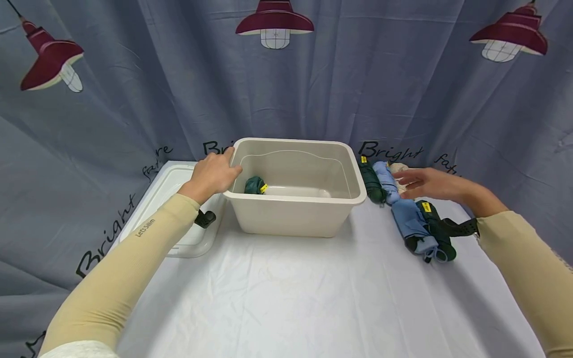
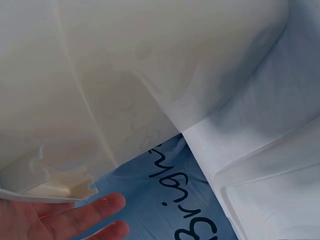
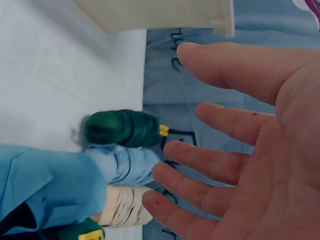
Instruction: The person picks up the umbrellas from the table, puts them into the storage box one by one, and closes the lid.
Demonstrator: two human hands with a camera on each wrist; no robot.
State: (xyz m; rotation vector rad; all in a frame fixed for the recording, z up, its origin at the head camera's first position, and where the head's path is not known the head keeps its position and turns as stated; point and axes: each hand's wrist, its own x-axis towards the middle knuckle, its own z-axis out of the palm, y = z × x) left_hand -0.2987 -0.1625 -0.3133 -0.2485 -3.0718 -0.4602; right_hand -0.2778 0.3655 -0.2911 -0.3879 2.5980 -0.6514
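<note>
My left hand (image 1: 212, 171) rests on the left rim of a beige plastic bin (image 1: 291, 216), thumb over the inside; in the left wrist view its straight fingers (image 2: 85, 217) extend below the rim. A dark green rolled bundle (image 1: 254, 185) with a yellow tag, like a folded umbrella, lies inside. My right hand (image 1: 431, 186) hovers at similar bundles right of the bin, fingers spread and holding nothing. Nearest it is a cream bundle (image 3: 127, 206), partly hidden in the head view. Beside that lie a light blue bundle (image 3: 125, 164) and a dark green bundle (image 3: 122, 128).
A white lid (image 1: 192, 243) lies left of the bin, partly under my left arm. Nearer me on the right are a blue bundle (image 1: 409, 219) and another dark green bundle (image 1: 447, 246). A white cloth (image 1: 291, 298) covers the table; a blue-grey curtain (image 1: 286, 99) hangs behind.
</note>
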